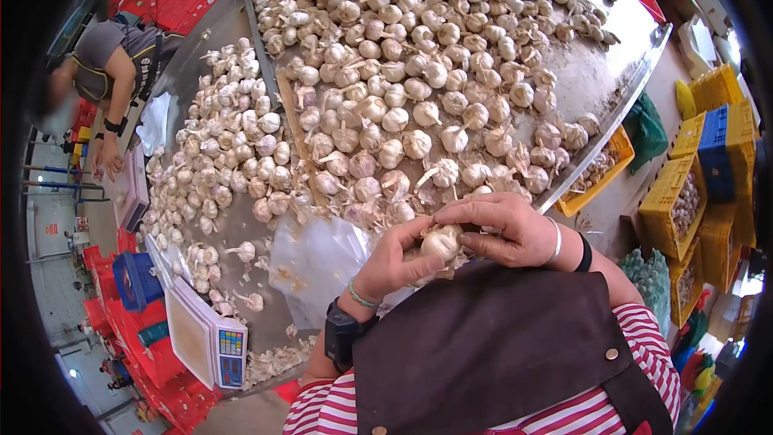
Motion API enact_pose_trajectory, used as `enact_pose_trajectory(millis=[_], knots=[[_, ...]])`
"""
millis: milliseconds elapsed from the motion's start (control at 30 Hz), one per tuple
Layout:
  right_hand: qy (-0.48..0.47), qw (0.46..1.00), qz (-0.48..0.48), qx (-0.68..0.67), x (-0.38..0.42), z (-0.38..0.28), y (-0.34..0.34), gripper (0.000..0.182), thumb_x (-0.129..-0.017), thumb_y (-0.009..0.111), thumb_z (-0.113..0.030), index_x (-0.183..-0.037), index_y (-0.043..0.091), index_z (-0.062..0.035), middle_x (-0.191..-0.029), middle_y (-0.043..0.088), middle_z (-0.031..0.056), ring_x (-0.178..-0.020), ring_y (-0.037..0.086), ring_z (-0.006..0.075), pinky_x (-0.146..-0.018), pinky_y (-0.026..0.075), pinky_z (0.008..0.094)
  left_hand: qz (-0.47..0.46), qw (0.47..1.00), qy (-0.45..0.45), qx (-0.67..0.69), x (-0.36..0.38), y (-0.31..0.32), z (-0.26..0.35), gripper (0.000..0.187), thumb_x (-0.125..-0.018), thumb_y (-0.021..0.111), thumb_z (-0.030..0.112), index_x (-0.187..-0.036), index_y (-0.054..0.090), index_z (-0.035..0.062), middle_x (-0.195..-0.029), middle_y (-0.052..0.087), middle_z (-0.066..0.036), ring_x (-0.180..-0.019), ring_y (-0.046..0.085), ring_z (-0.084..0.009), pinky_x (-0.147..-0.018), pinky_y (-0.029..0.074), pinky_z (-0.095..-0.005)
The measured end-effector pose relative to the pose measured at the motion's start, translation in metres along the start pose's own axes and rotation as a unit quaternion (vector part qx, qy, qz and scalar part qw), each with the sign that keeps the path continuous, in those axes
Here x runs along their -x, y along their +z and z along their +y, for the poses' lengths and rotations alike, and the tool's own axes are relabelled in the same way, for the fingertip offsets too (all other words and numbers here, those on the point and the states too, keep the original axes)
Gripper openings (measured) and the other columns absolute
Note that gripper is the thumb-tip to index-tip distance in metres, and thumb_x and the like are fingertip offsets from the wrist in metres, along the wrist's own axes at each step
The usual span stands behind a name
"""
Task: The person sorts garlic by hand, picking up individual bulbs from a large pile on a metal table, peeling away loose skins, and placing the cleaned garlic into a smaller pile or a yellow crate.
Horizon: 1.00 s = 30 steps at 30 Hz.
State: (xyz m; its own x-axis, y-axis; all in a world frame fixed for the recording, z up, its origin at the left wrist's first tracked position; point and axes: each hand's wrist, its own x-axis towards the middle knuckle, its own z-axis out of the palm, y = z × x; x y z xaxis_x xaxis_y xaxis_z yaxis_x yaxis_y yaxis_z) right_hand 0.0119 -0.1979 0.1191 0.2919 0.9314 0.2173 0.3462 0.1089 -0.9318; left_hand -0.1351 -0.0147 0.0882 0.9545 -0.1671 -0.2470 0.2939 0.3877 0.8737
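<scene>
Close to my body, above the dark apron [483, 346], both hands meet around a garlic bulb [442, 243]. My left hand [396, 262] holds it from the left, thumb along its side. From the right, my right hand [507, 229] curls over it with fingertips on the papery skin. Just beyond them lies a big heap of garlic bulbs [419, 80], many with dry skins and short stems. A smaller pile of paler bulbs [233, 145] sits to the left, behind a thin divider [298, 137]. Clear plastic sheeting [318, 262] lies left of my hands.
A weighing scale [205, 338] stands at the table's left edge, near a blue basket [137, 280]. Another person [121, 72] works at a second scale [133, 189], far left. Yellow crates [672, 201] with garlic are stacked right, past the metal table edge [612, 125].
</scene>
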Motion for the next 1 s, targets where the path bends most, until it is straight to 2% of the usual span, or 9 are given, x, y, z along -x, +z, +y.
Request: enact_pose_trajectory(millis=[100, 200, 300, 333, 400, 567, 633, 867, 1000], knots=[[0.033, 0.999, -0.033, -0.004, 0.014, -0.007, 0.003, 0.032, -0.084, 0.061, -0.002, -0.116, 0.063, -0.0029, -0.096, 0.067, 0.0155, -0.087, 0.066, 0.0319, -0.076, 0.053, 0.0387, -0.022, 0.999, -0.045, -0.006, 0.006, 0.012, 0.001, 0.053, -0.084, 0.075, 0.031, -0.122, 0.057, -0.0023, -0.104, 0.063, -0.004, -0.094, 0.059, -0.0094, -0.084, 0.048, -0.0262], [0.028, 0.999, -0.044, -0.012, 0.030, -0.011, 0.011, 0.031, -0.082, 0.065, -0.006, -0.113, 0.065, -0.0043, -0.092, 0.067, 0.0144, -0.082, 0.067, 0.0303, -0.068, 0.054, 0.0369, -0.097, 0.974, -0.028, -0.201, 0.011, 0.011, 0.001, 0.056, -0.082, 0.074, 0.037, -0.118, 0.059, -0.0032, -0.100, 0.065, -0.013, -0.092, 0.063, -0.0208, -0.083, 0.048, -0.0318], [0.045, 0.997, -0.064, 0.007, 0.042, -0.014, 0.013, 0.029, -0.081, 0.066, -0.007, -0.110, 0.067, -0.0051, -0.089, 0.067, 0.0134, -0.078, 0.066, 0.0295, -0.068, 0.054, 0.0370, -0.119, 0.959, 0.040, -0.254, 0.012, 0.017, -0.009, 0.053, -0.083, 0.071, 0.038, -0.115, 0.059, -0.0024, -0.100, 0.065, -0.017, -0.092, 0.064, -0.0290, -0.082, 0.048, -0.0349], [0.091, 0.993, -0.079, -0.011, 0.045, -0.020, 0.012, 0.027, -0.080, 0.067, -0.002, -0.106, 0.068, -0.0025, -0.100, 0.069, 0.0135, -0.091, 0.067, 0.0305, -0.078, 0.054, 0.0371, -0.121, 0.960, 0.037, -0.251, 0.013, 0.019, -0.010, 0.053, -0.083, 0.071, 0.038, -0.115, 0.059, -0.0024, -0.100, 0.065, -0.017, -0.092, 0.064, -0.0290, -0.082, 0.048, -0.0349], [0.105, 0.992, -0.073, -0.005, 0.052, -0.023, 0.016, 0.027, -0.079, 0.067, -0.002, -0.106, 0.068, -0.0029, -0.099, 0.069, 0.0131, -0.090, 0.067, 0.0302, -0.078, 0.054, 0.0370, -0.140, 0.953, 0.010, -0.267, 0.014, 0.022, -0.008, 0.049, -0.084, 0.070, 0.037, -0.112, 0.060, -0.0020, -0.099, 0.065, -0.019, -0.092, 0.063, -0.0328, -0.080, 0.048, -0.0372], [0.123, 0.990, -0.061, 0.024, 0.063, -0.027, 0.025, 0.026, -0.077, 0.068, -0.003, -0.103, 0.068, -0.0037, -0.095, 0.069, 0.0129, -0.086, 0.067, 0.0301, -0.076, 0.054, 0.0371, -0.185, 0.936, 0.020, -0.298, 0.010, 0.022, -0.014, 0.046, -0.085, 0.069, 0.036, -0.110, 0.060, -0.0017, -0.095, 0.064, -0.019, -0.088, 0.063, -0.0326, -0.078, 0.049, -0.0370], [0.115, 0.993, -0.006, 0.027, 0.067, -0.023, 0.032, 0.020, -0.077, 0.066, -0.009, -0.095, 0.068, -0.0028, -0.078, 0.063, 0.0149, -0.072, 0.064, 0.0319, -0.065, 0.051, 0.0394, -0.194, 0.936, 0.020, -0.292, 0.008, 0.022, -0.017, 0.045, -0.085, 0.069, 0.035, -0.110, 0.060, -0.0017, -0.093, 0.065, -0.018, -0.087, 0.064, -0.0322, -0.077, 0.049, -0.0366], [0.143, 0.989, 0.001, 0.047, 0.067, -0.030, 0.038, 0.017, -0.075, 0.063, -0.007, -0.091, 0.066, -0.0020, -0.077, 0.064, 0.0156, -0.074, 0.064, 0.0340, -0.066, 0.051, 0.0398, -0.217, 0.937, -0.005, -0.275, 0.007, 0.024, -0.016, 0.044, -0.085, 0.068, 0.033, -0.111, 0.059, -0.0012, -0.094, 0.065, -0.019, -0.087, 0.064, -0.0334, -0.077, 0.050, -0.0377], [0.140, 0.988, 0.022, 0.061, 0.076, -0.011, 0.049, 0.015, -0.075, 0.061, -0.004, -0.089, 0.066, -0.0020, -0.079, 0.065, 0.0164, -0.075, 0.064, 0.0342, -0.068, 0.052, 0.0390, -0.262, 0.902, 0.047, -0.339, 0.009, 0.030, -0.011, 0.048, -0.082, 0.072, 0.035, -0.113, 0.059, 0.0000, -0.098, 0.065, -0.018, -0.091, 0.065, -0.0339, -0.079, 0.050, -0.0390]])
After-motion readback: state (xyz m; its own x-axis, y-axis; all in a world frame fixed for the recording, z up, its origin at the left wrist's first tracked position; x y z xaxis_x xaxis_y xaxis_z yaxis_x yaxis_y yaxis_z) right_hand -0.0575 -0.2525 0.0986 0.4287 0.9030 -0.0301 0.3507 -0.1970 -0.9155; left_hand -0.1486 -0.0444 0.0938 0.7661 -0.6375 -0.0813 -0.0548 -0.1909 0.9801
